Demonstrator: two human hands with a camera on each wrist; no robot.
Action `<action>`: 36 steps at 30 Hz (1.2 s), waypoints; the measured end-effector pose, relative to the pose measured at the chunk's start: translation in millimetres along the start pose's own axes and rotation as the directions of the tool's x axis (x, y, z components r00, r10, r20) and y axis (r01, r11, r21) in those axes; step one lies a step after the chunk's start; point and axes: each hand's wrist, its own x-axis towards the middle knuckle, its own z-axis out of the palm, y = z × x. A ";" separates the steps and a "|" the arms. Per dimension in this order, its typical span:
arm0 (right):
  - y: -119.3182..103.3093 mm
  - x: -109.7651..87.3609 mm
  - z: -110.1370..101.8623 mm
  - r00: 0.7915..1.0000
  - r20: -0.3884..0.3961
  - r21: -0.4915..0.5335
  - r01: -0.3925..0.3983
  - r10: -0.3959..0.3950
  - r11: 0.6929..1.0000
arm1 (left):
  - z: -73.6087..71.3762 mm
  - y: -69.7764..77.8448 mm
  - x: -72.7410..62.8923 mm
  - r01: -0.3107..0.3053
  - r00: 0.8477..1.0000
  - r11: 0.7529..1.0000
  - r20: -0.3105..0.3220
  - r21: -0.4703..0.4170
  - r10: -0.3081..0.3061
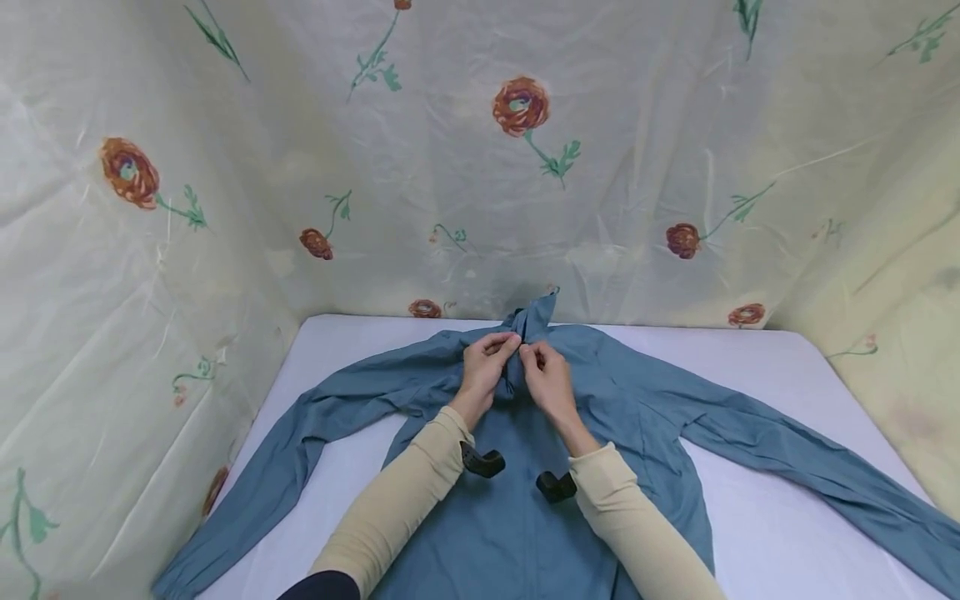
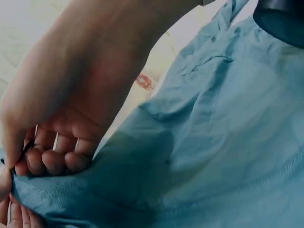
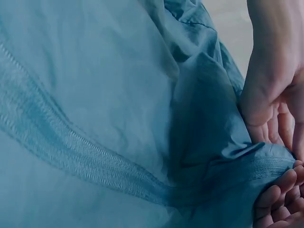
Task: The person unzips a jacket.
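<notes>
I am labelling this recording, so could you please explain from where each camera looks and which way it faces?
Head: on the head, facing forward and down at the blue garment on the table; beige sleeves, left hand and right hand show.
Left wrist: on that wrist, facing the garment; the left hand shows large, part of the right at lower left.
Right wrist: on that wrist, facing the garment; the right hand shows large, part of the left at lower right.
The wrist views share garment and hands.
</notes>
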 end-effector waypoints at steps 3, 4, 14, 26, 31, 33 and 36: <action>-0.8 -0.4 0.3 1.000 0.004 -0.008 -0.008 0.008 1.000 | 2.4 1.3 1.0 -0.007 1.000 1.000 -0.025 -0.015 0.006; -0.6 -0.9 0.7 1.000 0.011 -0.017 -0.009 0.009 1.000 | 2.9 1.7 0.9 -0.002 0.999 1.000 -0.036 -0.024 0.001; 1.2 -7.2 1.1 0.999 0.027 0.016 -0.025 0.024 1.000 | 5.3 3.3 0.2 -0.008 0.996 0.999 -0.087 -0.049 0.004; -0.1 -11.2 -2.1 0.999 0.040 0.003 -0.031 0.031 1.000 | 8.9 9.9 6.3 -0.049 0.990 0.997 -0.134 -0.055 0.041; 0.8 -14.7 -1.4 0.998 0.046 -0.006 -0.031 0.031 1.000 | 7.0 9.5 8.3 -0.039 0.989 0.996 -0.142 -0.078 0.028; 1.3 -16.1 -1.4 0.998 0.049 -0.008 -0.033 0.033 0.999 | 6.0 9.6 8.4 -0.029 0.989 0.996 -0.144 -0.082 0.017; 1.1 -18.1 -2.5 0.997 0.057 0.000 -0.044 0.044 0.999 | 5.7 10.6 8.5 -0.013 0.990 0.997 -0.138 -0.075 0.002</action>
